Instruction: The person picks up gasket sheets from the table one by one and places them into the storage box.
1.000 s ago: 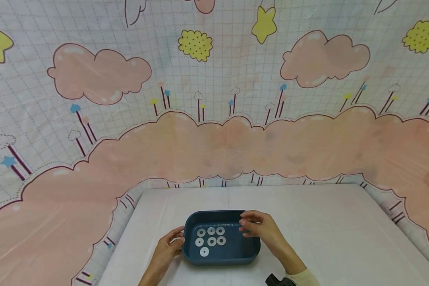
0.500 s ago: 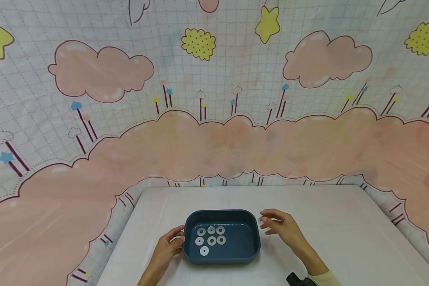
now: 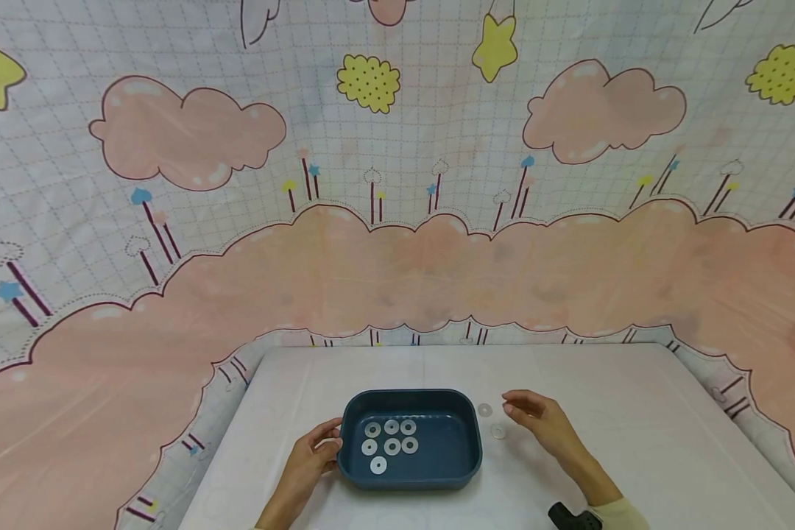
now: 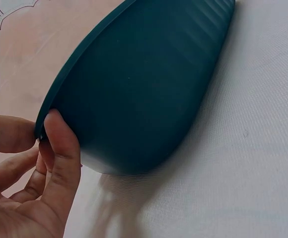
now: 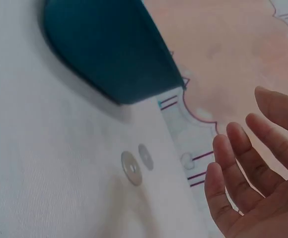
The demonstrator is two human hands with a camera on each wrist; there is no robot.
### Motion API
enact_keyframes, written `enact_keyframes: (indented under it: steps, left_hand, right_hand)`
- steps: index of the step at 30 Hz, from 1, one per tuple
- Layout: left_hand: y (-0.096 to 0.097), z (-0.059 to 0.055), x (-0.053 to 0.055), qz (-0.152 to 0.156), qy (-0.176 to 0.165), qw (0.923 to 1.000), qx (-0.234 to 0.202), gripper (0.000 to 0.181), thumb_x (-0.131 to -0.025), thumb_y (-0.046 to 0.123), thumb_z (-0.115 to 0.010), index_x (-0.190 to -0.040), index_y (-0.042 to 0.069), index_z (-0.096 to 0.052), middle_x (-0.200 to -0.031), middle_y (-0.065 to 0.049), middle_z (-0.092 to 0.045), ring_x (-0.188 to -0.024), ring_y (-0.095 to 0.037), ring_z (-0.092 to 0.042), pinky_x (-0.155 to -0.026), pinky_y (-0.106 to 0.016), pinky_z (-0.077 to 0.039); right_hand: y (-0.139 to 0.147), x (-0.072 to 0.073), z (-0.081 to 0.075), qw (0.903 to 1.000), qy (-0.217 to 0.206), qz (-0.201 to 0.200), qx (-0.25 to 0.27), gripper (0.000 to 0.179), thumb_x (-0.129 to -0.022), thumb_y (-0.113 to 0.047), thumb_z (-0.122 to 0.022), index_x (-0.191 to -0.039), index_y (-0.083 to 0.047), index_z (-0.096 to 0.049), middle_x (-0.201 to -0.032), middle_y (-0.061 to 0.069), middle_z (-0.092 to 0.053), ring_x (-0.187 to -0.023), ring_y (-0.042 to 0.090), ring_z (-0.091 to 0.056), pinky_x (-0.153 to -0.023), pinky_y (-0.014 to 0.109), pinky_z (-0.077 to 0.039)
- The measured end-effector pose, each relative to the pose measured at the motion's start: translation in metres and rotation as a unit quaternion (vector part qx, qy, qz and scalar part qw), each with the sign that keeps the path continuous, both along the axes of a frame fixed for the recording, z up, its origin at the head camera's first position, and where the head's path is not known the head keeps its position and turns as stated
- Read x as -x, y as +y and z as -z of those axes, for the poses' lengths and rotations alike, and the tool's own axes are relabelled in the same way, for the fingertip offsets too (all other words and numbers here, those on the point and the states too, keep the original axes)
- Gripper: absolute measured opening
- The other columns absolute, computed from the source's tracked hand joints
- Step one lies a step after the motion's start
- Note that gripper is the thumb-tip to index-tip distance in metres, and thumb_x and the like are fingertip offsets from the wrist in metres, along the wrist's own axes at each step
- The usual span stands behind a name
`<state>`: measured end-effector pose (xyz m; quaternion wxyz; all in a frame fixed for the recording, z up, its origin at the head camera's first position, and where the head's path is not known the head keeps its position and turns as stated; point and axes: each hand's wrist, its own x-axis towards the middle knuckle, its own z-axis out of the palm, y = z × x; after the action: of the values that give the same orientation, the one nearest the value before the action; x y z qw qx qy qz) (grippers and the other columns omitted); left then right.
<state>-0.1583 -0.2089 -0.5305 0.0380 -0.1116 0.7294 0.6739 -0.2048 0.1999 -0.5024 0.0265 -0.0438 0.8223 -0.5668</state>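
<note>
My left hand [image 3: 308,456] pinches the left rim of a dark blue rectangular tray [image 3: 437,471]; in the left wrist view, the thumb [image 4: 62,139] lies against the tray's outer wall. Several flat metal washers [image 3: 378,471] are spread over the left half of the tray floor. To the right of the tray, one washer [image 3: 480,409] and a second washer [image 3: 498,437] lie on the white table. My right hand [image 3: 543,419] hovers just right of these two, its fingers loosely bent. In the right wrist view, nothing shows between the fingers [image 5: 251,163].
A white cloth covers the table [image 3: 636,434]. Behind it hangs a patterned backdrop [image 3: 424,280] with clouds and stars. A black device [image 3: 573,517] is strapped near my right wrist, beside a pale yellow sleeve [image 3: 619,515].
My right hand has moved from over the tray's right end to the right, past its rim. Two washers now show on the table there. The left hand and the tray have stayed put.
</note>
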Motion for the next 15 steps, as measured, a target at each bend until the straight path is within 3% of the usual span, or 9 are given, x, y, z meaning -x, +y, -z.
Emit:
enact_keyframes:
  steps: [4, 11, 15]
  left_hand:
    - [0.000, -0.001, -0.001, -0.005, 0.001, 1.0000, -0.002, 0.044, -0.093, 0.002, -0.057, -0.136, 0.000, -0.053, -0.111, -0.010, -0.050, -0.079, -0.017, -0.058, -0.066, -0.029, -0.053]
    - [0.000, -0.002, -0.002, 0.003, -0.001, 1.0000, 0.001, 0.044, -0.094, 0.004, -0.056, -0.138, 0.000, -0.052, -0.112, -0.010, -0.050, -0.081, -0.017, -0.057, -0.067, -0.028, -0.053]
    - [0.000, -0.001, -0.001, 0.001, -0.002, 1.0000, 0.002, 0.044, -0.094, 0.003, -0.056, -0.137, 0.000, -0.052, -0.112, -0.011, -0.050, -0.082, -0.017, -0.057, -0.068, -0.029, -0.053]
  right_hand:
    - [0.005, 0.007, 0.006, 0.9999, -0.006, -0.004, -0.012, 0.044, -0.091, -0.031, -0.068, -0.126, -0.005, -0.063, -0.122, 0.011, -0.067, -0.112, 0.019, -0.062, -0.090, 0.027, -0.048]
    - [0.010, 0.016, 0.020, 0.9993, -0.017, -0.003, -0.034, 0.039, -0.089, -0.023, -0.071, -0.123, -0.004, -0.066, -0.114, 0.011, -0.069, -0.098, 0.014, -0.064, -0.082, 0.026, -0.050]
    - [0.010, 0.019, 0.026, 0.9984, -0.024, 0.000, -0.051, 0.035, -0.087, -0.022, -0.073, -0.119, -0.007, -0.070, -0.111, 0.009, -0.071, -0.099, 0.015, -0.062, -0.082, 0.030, -0.047]
